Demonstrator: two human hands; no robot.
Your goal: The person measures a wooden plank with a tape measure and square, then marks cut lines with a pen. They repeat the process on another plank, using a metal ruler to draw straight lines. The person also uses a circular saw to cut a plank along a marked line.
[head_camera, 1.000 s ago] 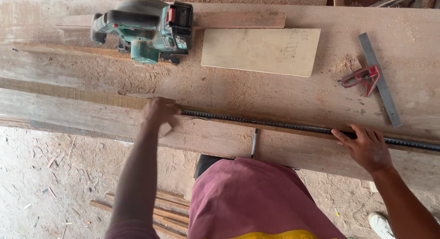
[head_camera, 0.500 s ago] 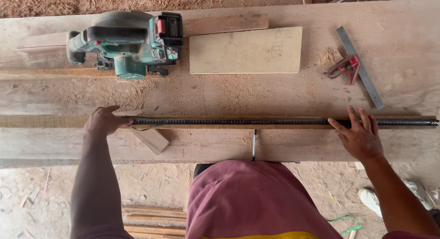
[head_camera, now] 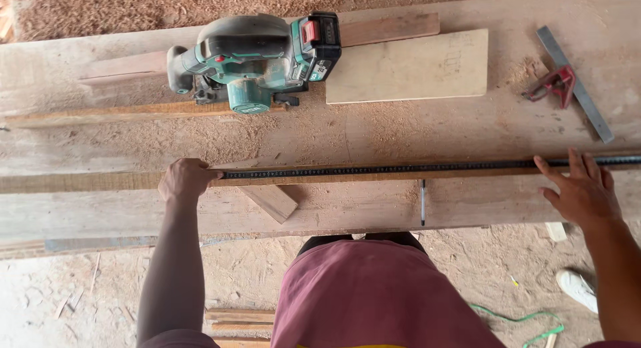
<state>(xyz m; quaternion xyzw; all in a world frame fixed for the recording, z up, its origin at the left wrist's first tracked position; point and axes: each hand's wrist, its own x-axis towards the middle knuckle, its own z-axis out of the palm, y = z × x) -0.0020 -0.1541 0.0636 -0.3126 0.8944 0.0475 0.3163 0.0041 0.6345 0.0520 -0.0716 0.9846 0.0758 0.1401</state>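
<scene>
The left hand (head_camera: 183, 180) is curling over the end of a long, thin black metal ruler (head_camera: 400, 168), fingers bent down onto it; the right hand (head_camera: 579, 190) is pressing flat, fingers spread, on the ruler towards the counter's right edge; neither hand is gripping around it. The ruler is lying along a narrow brown wooden strip (head_camera: 87, 182) that is running parallel to the near edge of the sawdust-strewn wooden counter (head_camera: 400, 131). A dark pencil (head_camera: 422, 202) is lying just below the ruler; a small wooden offcut (head_camera: 270, 201) is sitting beside the left hand. Towards the far edge, 1 green cordless circular saw (head_camera: 257, 61) is resting beside a pale rectangular board (head_camera: 407, 67); a red-handled metal square (head_camera: 567, 81) is lying near the far right corner.
</scene>
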